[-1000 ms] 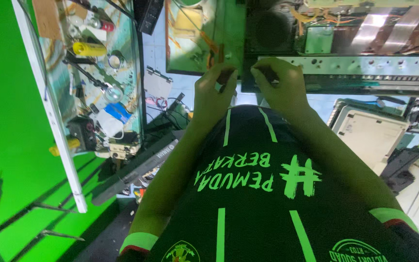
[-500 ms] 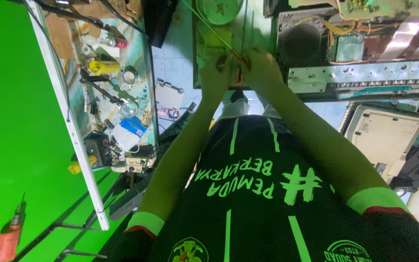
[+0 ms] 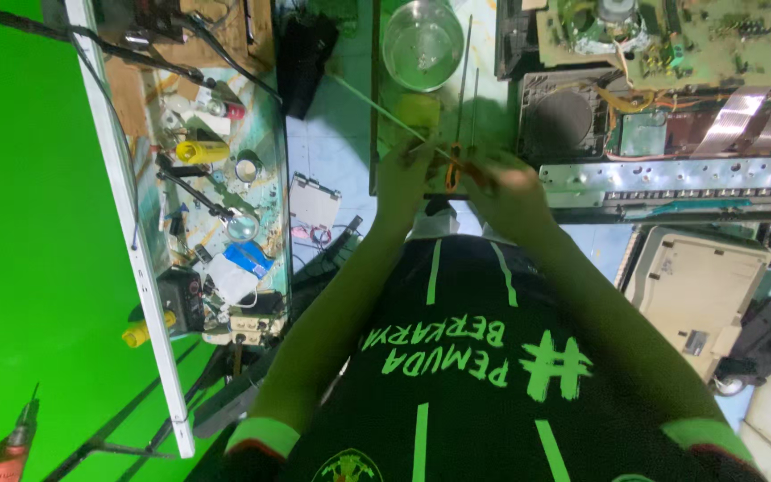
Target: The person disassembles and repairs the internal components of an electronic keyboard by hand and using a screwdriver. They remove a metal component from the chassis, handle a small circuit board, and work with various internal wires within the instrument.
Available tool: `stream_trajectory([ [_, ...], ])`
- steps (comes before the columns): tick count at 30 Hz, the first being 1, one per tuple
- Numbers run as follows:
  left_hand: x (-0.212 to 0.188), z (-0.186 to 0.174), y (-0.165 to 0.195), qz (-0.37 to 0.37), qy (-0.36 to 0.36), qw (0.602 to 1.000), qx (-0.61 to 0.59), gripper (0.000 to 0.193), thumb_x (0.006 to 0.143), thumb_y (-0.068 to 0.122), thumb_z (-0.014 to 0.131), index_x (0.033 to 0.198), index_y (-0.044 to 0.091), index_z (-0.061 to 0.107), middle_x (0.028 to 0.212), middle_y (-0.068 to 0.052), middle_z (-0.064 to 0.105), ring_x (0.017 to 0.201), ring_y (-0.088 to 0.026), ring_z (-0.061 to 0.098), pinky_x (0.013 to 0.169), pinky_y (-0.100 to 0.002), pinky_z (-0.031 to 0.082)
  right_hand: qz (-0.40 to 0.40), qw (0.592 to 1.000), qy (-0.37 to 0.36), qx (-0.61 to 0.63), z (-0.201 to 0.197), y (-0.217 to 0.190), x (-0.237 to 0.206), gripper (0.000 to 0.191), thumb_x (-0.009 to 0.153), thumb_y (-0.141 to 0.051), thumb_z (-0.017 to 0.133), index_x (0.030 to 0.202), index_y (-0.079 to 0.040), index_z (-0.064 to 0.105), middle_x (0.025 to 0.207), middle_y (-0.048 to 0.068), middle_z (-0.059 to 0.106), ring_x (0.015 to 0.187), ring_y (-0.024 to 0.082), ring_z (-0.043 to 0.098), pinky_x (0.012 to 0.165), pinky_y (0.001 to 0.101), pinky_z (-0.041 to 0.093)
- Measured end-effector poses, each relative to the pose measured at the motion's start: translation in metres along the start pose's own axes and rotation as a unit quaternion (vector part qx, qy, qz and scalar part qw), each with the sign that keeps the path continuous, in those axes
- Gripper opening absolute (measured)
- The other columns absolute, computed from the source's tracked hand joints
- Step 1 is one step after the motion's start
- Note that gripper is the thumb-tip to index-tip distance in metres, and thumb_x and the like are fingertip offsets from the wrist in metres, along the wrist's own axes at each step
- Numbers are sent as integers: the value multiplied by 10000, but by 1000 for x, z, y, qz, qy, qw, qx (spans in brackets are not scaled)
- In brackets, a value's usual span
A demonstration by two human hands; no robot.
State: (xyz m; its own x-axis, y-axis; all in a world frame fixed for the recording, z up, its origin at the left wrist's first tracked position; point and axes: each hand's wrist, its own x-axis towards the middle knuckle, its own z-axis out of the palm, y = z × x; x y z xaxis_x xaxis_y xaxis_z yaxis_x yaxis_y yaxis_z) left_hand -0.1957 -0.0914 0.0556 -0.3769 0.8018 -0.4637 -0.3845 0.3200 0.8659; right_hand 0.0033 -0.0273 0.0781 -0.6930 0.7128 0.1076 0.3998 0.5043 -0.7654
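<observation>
Cluttered glass-topped worktop (image 3: pixel 265 116) at left. Centre, left hand (image 3: pixel 403 178) pinches a thin pale rod (image 3: pixel 377 109); right hand (image 3: pixel 510 192), fingers closed around small orange-handled pliers (image 3: pixel 453 167), beside an opened metal chassis (image 3: pixel 671 178). Best kept steady, grip close to the joint.

Small orange-handled tool (image 3: pixel 451 170) held between both hands above the person's chest.
Its orange part stands roughly upright, pinched between the fingertips of the left hand (image 3: pixel 408 183) and the right hand (image 3: pixel 509 189); a thin pale rod (image 3: pixel 377 110) slants from it up toward the left.
</observation>
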Motion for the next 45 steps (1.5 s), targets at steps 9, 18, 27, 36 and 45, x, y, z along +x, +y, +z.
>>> stream_trajectory([
  [9,-32,48,44,-51,-86,989,-108,322,976,280,699,1124,-5,675,1084,-126,763,953,-207,763,827,-334,625,157,922,121,331,-61,-37,-56,291,1029,-35,669,1309,38,636,1110,154,733,990,179,720,888,298,584],
  [18,-24,118,28,-154,-182,959,-155,543,977,449,659,1289,6,622,1146,-131,746,1076,-191,704,984,-342,550,169,905,205,332,-97,-22,-92,156,1083,-3,616,1219,70,636,1080,159,743,974,221,763,910,330,634],
  [27,-37,233,-40,-238,-335,892,-188,606,1119,560,412,1241,21,662,1167,-141,701,1080,-218,682,1015,-378,532,133,946,186,229,-158,24,-110,183,1054,5,692,1234,38,691,1090,139,745,972,151,703,874,269,576],
  [36,-11,239,-56,321,-90,810,483,295,955,311,710,1153,93,698,1230,-131,656,1041,-330,662,901,-442,513,80,976,177,93,-197,144,-96,41,1125,11,640,1106,24,674,940,113,728,758,126,680,628,256,540],
  [45,5,242,-61,365,-75,710,597,354,940,242,719,1254,124,607,1418,-62,595,1056,-293,648,910,-487,475,91,981,120,119,-192,178,-76,131,1085,-52,706,1204,-1,721,1084,133,774,954,179,770,801,286,622],
])
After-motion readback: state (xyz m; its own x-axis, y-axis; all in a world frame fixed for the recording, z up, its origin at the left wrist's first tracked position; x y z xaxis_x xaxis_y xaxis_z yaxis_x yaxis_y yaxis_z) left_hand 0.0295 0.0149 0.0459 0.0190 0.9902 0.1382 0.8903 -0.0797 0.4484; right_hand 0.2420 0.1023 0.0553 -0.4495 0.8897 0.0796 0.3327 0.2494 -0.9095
